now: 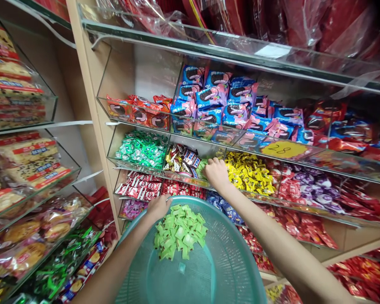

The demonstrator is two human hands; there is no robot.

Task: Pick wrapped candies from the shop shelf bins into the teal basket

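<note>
My left hand is closed over the far left rim of a large teal plastic basket, which tilts toward me. Inside the basket lies a pile of small light green wrapped candies. Higher up, my right hand reaches over the glass front of a shelf compartment, its fingers curled down at more light green candies. The fingertips are partly hidden. To the left of that hand are brown-and-white wrapped chocolate bars; to its right, yellow wrapped candies.
Glass-fronted shelves hold green foil candies, blue-and-pink cookie packs, red cookie packs and purple candies. A yellow price tag reads 28. A glass shelf edge juts out above. Packaged pastries line the left shelves.
</note>
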